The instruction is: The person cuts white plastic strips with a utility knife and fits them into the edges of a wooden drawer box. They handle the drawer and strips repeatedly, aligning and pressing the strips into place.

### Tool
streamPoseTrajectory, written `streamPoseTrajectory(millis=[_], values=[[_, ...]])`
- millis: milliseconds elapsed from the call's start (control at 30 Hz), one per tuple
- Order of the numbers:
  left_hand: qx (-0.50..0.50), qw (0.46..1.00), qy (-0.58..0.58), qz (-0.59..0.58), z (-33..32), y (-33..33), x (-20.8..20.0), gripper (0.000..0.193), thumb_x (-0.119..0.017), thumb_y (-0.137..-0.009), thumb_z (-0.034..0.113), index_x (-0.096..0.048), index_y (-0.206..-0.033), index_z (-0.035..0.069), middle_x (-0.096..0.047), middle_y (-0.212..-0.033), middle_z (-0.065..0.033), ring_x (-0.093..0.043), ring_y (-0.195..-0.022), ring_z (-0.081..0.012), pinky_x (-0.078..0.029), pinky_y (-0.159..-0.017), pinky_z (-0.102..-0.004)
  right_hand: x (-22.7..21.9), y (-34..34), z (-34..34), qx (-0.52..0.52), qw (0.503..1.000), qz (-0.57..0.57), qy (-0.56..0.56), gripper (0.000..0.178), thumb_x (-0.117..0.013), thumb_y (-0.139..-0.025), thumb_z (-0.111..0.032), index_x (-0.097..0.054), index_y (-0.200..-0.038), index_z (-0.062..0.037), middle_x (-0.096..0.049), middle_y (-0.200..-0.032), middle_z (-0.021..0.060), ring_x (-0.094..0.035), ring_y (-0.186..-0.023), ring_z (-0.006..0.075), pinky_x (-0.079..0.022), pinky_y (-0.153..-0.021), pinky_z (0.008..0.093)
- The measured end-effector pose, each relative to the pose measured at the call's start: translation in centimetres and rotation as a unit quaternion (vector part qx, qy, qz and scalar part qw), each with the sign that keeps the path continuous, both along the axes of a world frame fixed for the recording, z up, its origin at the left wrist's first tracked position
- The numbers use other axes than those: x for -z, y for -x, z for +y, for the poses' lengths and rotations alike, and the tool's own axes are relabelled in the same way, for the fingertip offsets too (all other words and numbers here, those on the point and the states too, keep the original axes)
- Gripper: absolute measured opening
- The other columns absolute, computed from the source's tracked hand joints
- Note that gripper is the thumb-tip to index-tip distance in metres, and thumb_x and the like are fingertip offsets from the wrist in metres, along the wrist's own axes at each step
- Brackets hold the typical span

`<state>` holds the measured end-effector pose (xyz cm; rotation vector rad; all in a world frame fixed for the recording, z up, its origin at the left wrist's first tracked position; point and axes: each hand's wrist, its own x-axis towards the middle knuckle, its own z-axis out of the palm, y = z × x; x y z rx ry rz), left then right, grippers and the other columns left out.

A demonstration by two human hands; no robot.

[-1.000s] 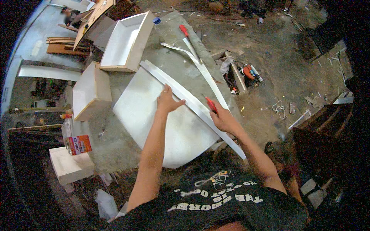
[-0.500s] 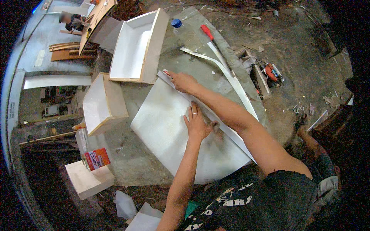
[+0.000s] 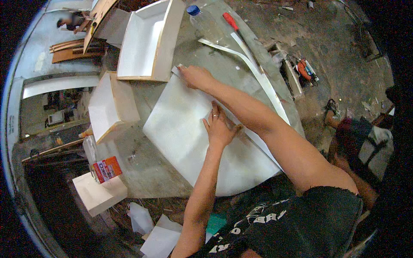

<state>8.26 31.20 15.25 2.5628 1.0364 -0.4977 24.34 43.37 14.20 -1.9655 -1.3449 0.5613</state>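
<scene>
A large white sheet (image 3: pixel 176 124) lies on the grey worktable, with a narrow pale strip (image 3: pixel 260 146) along its right edge. My left hand (image 3: pixel 221 128) rests on the sheet beside the strip, its fingers stretched out and partly spread. At the far corner of the sheet, my right hand (image 3: pixel 194 77) is closed at the strip's end. A small red bit shows at its fingertips, but the rest of what it pinches is hidden. Just beyond that hand stands an open white-lined wooden box (image 3: pixel 170 47).
A smaller box (image 3: pixel 124 99) and a red-and-white can (image 3: pixel 107 169) stand left. A blue-capped clear bottle (image 3: pixel 205 23), red-handled tool (image 3: pixel 231 20) and bent white strip (image 3: pixel 254 79) lie on the far right of the table. Another person (image 3: pixel 361 142) is low at right.
My right hand has shifted slightly toward the far end of the strip. My left hand stays about in place on the sheet. The view has tilted a little, and the person at right has moved.
</scene>
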Motion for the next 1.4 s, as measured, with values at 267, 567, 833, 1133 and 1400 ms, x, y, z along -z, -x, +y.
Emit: streamPoseTrajectory(millis=[267, 567, 833, 1133, 1400], values=[[-0.016, 0.999, 0.004, -0.031, 0.0, 0.2, 0.4, 0.119, -0.084, -0.070, 0.053, -0.020, -0.157, 0.004, -0.014, -0.166, -0.0149, -0.024, -0.148, -0.0374, -0.017, -0.115, -0.0697, -0.2, 0.8, -6.4, -0.021, 0.999, -0.037, 0.031, 0.029, -0.057, -0.094, -0.016, -0.061, -0.119, -0.0027, -0.072, -0.093, 0.0222, -0.071, -0.086, 0.0408, -0.057, -0.071, 0.0543], [0.001, 0.999, -0.010, -0.045, 0.1, 0.4, 0.4, 0.118, -0.085, -0.070, 0.052, -0.022, -0.157, 0.003, -0.017, -0.165, -0.0177, -0.022, -0.150, -0.0375, -0.019, -0.114, -0.0699, 0.3, 1.8, -15.7, -0.029, 0.999, -0.003, 0.045, 0.053, -0.064, -0.084, -0.015, -0.055, -0.136, -0.0100, -0.070, -0.083, 0.0217, -0.069, -0.077, 0.0415, -0.054, -0.066, 0.0517], [0.003, 0.999, -0.031, -0.026, 0.0, 0.5, 0.9, 0.114, -0.084, -0.072, 0.048, -0.024, -0.155, -0.002, -0.012, -0.166, -0.0168, -0.019, -0.151, -0.0352, -0.018, -0.115, -0.0686, -1.4, 3.0, -23.4, -0.033, 0.993, 0.023, 0.111, 0.052, -0.056, -0.091, -0.017, -0.047, -0.143, -0.0134, -0.069, -0.083, 0.0251, -0.068, -0.076, 0.0446, -0.054, -0.067, 0.0544], [0.015, 0.999, -0.045, -0.013, -0.1, 0.5, 0.7, 0.119, -0.082, -0.072, 0.056, -0.021, -0.157, -0.001, -0.010, -0.167, -0.0159, -0.017, -0.152, -0.0334, -0.017, -0.117, -0.0656, -3.3, 4.9, -32.5, -0.025, 0.980, 0.059, 0.187, 0.054, -0.053, -0.094, -0.016, -0.040, -0.147, -0.0147, -0.068, -0.080, 0.0246, -0.066, -0.073, 0.0452, -0.053, -0.066, 0.0560], [0.032, 0.997, -0.070, 0.017, 0.1, 0.2, 0.6, 0.119, -0.078, -0.074, 0.062, -0.020, -0.157, 0.000, -0.011, -0.167, -0.0168, -0.022, -0.150, -0.0369, -0.017, -0.117, -0.0665, -5.1, 7.0, -42.6, -0.012, 0.968, 0.076, 0.237, 0.053, -0.054, -0.094, -0.016, -0.040, -0.146, -0.0146, -0.068, -0.080, 0.0228, -0.067, -0.072, 0.0438, -0.053, -0.065, 0.0555]])
